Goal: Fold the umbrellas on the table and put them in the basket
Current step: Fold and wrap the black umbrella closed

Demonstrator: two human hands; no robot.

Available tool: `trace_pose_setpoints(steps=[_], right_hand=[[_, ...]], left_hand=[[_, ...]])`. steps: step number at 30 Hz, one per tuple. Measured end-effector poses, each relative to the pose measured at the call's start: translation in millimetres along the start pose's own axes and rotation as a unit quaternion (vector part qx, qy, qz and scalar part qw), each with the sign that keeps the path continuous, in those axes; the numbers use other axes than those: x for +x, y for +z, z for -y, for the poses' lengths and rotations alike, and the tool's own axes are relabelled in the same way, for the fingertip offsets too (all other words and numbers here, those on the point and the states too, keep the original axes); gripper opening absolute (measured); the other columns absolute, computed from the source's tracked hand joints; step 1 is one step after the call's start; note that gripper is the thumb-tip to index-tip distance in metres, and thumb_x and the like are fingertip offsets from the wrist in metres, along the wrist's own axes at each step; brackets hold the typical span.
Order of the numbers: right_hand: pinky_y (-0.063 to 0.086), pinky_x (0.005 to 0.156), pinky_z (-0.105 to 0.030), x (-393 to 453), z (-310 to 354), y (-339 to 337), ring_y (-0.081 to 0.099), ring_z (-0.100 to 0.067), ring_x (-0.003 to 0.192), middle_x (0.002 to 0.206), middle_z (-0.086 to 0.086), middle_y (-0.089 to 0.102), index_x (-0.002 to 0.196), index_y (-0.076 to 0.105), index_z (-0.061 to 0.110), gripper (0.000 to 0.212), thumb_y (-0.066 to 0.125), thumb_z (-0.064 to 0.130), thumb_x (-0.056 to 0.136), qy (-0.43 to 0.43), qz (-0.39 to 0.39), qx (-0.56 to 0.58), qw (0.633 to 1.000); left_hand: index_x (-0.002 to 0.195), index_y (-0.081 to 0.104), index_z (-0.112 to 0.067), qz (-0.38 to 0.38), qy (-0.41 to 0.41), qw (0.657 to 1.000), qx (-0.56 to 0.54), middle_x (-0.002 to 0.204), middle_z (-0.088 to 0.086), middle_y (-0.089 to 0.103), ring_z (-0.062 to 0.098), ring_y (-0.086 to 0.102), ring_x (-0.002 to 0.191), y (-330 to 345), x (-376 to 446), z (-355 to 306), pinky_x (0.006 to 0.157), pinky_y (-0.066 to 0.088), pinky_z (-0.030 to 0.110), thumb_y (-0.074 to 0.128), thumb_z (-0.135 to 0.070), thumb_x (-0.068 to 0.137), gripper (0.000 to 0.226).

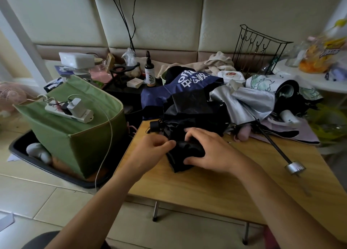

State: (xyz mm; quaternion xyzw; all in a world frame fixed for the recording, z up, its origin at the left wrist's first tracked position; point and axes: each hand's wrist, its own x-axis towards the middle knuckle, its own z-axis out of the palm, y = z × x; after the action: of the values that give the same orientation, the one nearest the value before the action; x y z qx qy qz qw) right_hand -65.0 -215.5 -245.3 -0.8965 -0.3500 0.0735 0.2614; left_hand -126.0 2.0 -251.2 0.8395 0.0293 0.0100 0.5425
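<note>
Table (206, 188): a wooden top that carries the whole heap of umbrellas; its near half is bare wood, which gives room to fold.
Basket (75, 136): a green fabric bin just left of the table, standing in a dark tray, close enough to drop umbrellas into; a power strip (69, 110) lies across its mouth and would likely have to move first.
Pile: a navy umbrella (180, 87), a silver one (249, 102) with its shaft run out toward the near right, and a printed one (270, 83), all unfolded, behind the work.
Black umbrella (187, 141): on the table at the front of the pile, canopy loose, handle end pointing left.
Right hand (212, 152): fingers curled over the bunched black cloth, pressing it down to keep the folds gathered.
Left hand (152, 151): fingertips pinch the cloth's left edge, seemingly to pull a pleat flat.
</note>
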Motion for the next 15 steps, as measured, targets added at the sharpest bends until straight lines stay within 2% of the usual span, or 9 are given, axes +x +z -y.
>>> trace_pose_setpoints(steps=[2, 4, 6, 8, 10, 12, 13, 15], right_hand=[[0.047, 0.1, -0.039, -2.3, 3.7, -2.8, 0.052, -0.008, 0.124, 0.14, 0.017, 0.053, 0.101, 0.048, 0.037, 0.043, 0.074, 0.064, 0.08, -0.008, -0.012, 0.012, 1.0], [0.042, 0.104, -0.033, -3.2, 3.0, -4.3, 0.048, 0.0, 0.129, 0.143, 0.016, 0.055, 0.096, 0.053, 0.033, 0.047, 0.057, 0.078, 0.083, -0.021, -0.033, 0.029, 0.999], [0.037, 0.11, -0.028, -2.4, -1.8, -2.9, 0.045, 0.002, 0.134, 0.147, 0.014, 0.054, 0.097, 0.061, 0.033, 0.053, 0.04, 0.081, 0.09, -0.022, -0.059, 0.055, 0.997], [0.03, 0.111, -0.015, -1.6, -3.9, -0.2, 0.044, 0.001, 0.136, 0.147, 0.011, 0.055, 0.102, 0.067, 0.031, 0.052, 0.033, 0.07, 0.1, -0.012, -0.086, 0.079, 0.993], [0.035, 0.107, -0.013, -0.7, -2.4, 0.6, 0.052, 0.0, 0.128, 0.136, 0.008, 0.063, 0.105, 0.072, 0.023, 0.045, 0.036, 0.05, 0.108, -0.026, -0.143, 0.09, 0.985], [0.048, 0.094, -0.026, -0.7, 3.0, -1.2, 0.063, -0.004, 0.108, 0.111, 0.008, 0.07, 0.101, 0.073, 0.02, 0.035, 0.044, 0.038, 0.109, -0.063, -0.2, 0.084, 0.974], [0.05, 0.086, -0.03, -0.6, 5.2, -2.1, 0.065, -0.006, 0.099, 0.102, 0.011, 0.07, 0.1, 0.072, 0.021, 0.029, 0.049, 0.038, 0.107, -0.074, -0.206, 0.079, 0.973], [0.052, 0.079, -0.03, -1.5, 10.1, -1.9, 0.064, -0.005, 0.094, 0.099, 0.015, 0.065, 0.104, 0.068, 0.03, 0.023, 0.06, 0.051, 0.098, -0.069, -0.169, 0.047, 0.982]], left_hand=[[0.09, 0.07, -0.003, 0.019, -0.015, 1.0, 0.002, 0.096, 0.024, 0.067, 0.036, 0.064, 0.091, -4.0, -1.6, 1.8, 0.08, 0.045, 0.037, 0.063, -0.04, 0.098, 0.038], [0.098, 0.076, -0.02, 0.027, -0.035, 0.999, -0.008, 0.098, 0.004, 0.074, 0.018, 0.067, 0.098, -5.7, -5.7, 0.2, 0.086, 0.048, 0.029, 0.059, -0.047, 0.099, 0.032], [0.11, 0.076, -0.028, 0.018, -0.06, 0.998, -0.025, 0.102, -0.013, 0.074, 0.0, 0.064, 0.101, -3.3, -9.3, -1.0, 0.079, 0.042, 0.018, 0.055, -0.056, 0.098, 0.037], [0.11, 0.076, -0.027, -0.007, -0.064, 0.998, -0.02, 0.096, -0.014, 0.075, 0.0, 0.065, 0.096, 0.7, -10.3, -1.6, 0.072, 0.04, 0.017, 0.053, -0.059, 0.098, 0.041], [0.106, 0.075, -0.025, -0.027, -0.063, 0.998, -0.004, 0.095, -0.006, 0.074, 0.009, 0.067, 0.092, 3.8, -10.7, -0.9, 0.071, 0.044, 0.02, 0.053, -0.057, 0.099, 0.04], [0.104, 0.072, -0.022, -0.034, -0.062, 0.997, -0.007, 0.1, 0.005, 0.073, 0.017, 0.068, 0.085, 6.3, -10.0, -2.1, 0.07, 0.047, 0.025, 0.049, -0.057, 0.1, 0.042], [0.104, 0.07, -0.023, -0.036, -0.067, 0.997, -0.024, 0.1, 0.006, 0.072, 0.015, 0.066, 0.079, 7.2, -9.1, -2.9, 0.068, 0.049, 0.023, 0.046, -0.057, 0.102, 0.041], [0.102, 0.067, -0.023, -0.032, -0.092, 0.993, -0.073, 0.097, 0.005, 0.072, 0.01, 0.063, 0.069, 8.7, -4.9, -4.0, 0.057, 0.049, 0.016, 0.042, -0.053, 0.105, 0.039]])
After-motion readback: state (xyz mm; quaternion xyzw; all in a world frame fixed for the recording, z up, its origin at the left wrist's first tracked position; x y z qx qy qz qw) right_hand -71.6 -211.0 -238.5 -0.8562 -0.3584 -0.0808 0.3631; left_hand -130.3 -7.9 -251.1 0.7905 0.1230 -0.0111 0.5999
